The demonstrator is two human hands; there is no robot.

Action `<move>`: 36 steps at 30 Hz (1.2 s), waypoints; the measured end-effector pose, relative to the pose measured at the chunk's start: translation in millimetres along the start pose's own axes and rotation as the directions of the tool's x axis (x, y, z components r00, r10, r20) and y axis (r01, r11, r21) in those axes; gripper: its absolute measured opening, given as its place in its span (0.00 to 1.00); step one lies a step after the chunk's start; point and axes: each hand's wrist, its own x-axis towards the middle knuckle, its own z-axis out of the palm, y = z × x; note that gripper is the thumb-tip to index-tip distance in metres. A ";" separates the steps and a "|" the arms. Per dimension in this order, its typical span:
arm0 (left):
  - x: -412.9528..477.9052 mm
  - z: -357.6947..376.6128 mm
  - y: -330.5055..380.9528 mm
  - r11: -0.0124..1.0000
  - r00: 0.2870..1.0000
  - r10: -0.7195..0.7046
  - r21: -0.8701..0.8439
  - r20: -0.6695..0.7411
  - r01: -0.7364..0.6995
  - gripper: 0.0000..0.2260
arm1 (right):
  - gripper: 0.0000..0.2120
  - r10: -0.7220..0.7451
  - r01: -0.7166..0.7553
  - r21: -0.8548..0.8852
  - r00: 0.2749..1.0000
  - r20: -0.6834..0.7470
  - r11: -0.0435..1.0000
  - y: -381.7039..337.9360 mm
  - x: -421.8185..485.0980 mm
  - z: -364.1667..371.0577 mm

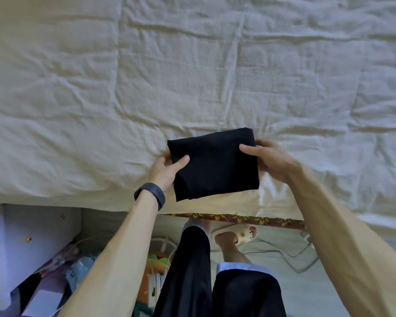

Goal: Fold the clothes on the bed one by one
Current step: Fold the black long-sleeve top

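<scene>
The folded black garment sits squarely between both hands—left hand pinching its left edge, right hand its right—held just over the bed's near edge, long axis running side to side, neither hand nearer.

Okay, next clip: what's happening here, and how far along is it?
A person stands at the edge of a bed holding a black garment already folded into a compact rectangle. The left hand grips its left edge and the right hand its right edge, thumbs on top. No other clothes show on the cream cover.
</scene>
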 end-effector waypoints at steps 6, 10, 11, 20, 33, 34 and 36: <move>-10.6 19.9 1.1 0.970 0.995 0.093 -0.228 0.039 -0.081 0.18 | 0.19 -0.063 0.064 0.106 0.998 -0.019 0.992 15.6 -11.4 -2.8; -35.6 40.2 12.9 0.969 0.984 0.105 -0.238 0.147 -0.068 0.14 | 0.18 -0.149 0.165 0.176 0.984 -0.103 0.970 28.0 -52.1 -23.4; -46.2 49.4 18.1 0.972 0.975 0.119 -0.223 0.186 -0.076 0.16 | 0.18 -0.170 0.191 0.191 0.978 -0.120 0.963 32.0 -67.7 -32.6; -221.5 190.5 81.6 0.882 0.747 0.390 0.014 0.539 -0.471 0.17 | 0.18 -0.350 0.471 0.282 0.853 -0.388 0.836 81.3 -288.9 -157.4; -540.0 405.6 139.8 0.597 0.317 0.375 0.034 0.871 -0.801 0.15 | 0.17 -0.471 0.817 0.093 0.417 -0.777 0.569 151.1 -636.2 -279.2; -552.5 419.5 143.2 0.591 0.306 0.368 0.033 0.878 -0.806 0.15 | 0.18 -0.468 0.825 0.080 0.394 -0.791 0.560 152.6 -647.9 -287.7; -570.7 448.5 151.5 0.579 0.288 0.353 0.034 0.890 -0.815 0.15 | 0.18 -0.452 0.836 0.067 0.359 -0.817 0.544 151.7 -665.6 -306.0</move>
